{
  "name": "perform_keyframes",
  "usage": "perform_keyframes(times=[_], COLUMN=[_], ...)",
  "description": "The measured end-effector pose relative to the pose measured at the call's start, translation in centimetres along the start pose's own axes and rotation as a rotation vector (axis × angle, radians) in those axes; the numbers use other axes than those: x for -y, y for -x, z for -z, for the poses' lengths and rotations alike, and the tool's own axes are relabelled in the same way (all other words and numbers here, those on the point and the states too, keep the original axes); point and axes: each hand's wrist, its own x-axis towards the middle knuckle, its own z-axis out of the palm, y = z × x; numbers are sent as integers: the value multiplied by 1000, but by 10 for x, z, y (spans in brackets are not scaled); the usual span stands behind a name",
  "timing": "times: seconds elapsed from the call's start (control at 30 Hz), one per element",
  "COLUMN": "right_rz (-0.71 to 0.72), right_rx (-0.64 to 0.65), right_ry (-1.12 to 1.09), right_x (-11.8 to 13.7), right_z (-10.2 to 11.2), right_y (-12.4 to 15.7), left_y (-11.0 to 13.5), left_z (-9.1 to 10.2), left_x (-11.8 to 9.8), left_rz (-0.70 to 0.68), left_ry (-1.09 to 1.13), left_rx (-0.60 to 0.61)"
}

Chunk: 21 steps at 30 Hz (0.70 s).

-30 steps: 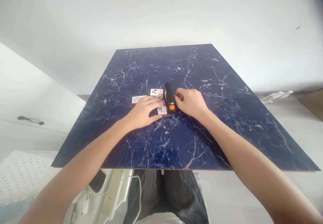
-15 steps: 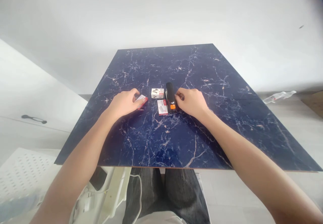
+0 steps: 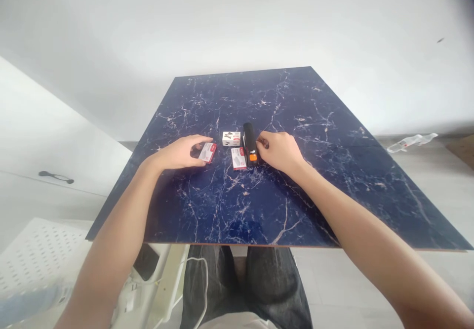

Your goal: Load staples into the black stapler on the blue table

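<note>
While the left hand (image 3: 180, 152) pinches a small box (image 3: 207, 152), the right hand (image 3: 280, 149) touches the stapler (image 3: 250, 143).

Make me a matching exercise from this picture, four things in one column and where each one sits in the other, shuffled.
Things:
1. small red and white box
2. black stapler with an orange end
3. small white box with a dark picture
4. clear plastic bottle

Places:
A. on the floor, right of the dark blue marbled table
B. touched by the right hand
C. pinched in the left hand
D. on the table, just left of the stapler's far end

Pairs: 1-C, 2-B, 3-D, 4-A
</note>
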Motion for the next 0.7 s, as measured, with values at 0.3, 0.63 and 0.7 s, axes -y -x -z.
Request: perform_keyframes(times=[0.3, 0.63, 0.7], right_rz=[-7, -13, -19], right_rx=[-8, -5, -4], right_ry=[15, 15, 26], right_x=[-3, -2, -1], right_z=[-4, -6, -7], right_y=[-1, -1, 0], left_y=[-22, -20, -18], left_z=[-51, -58, -58], left_x=[-43, -50, -51], left_rz=[-167, -213, -198], left_ry=[0, -60, -47], left_rx=[-394, -221, -211])
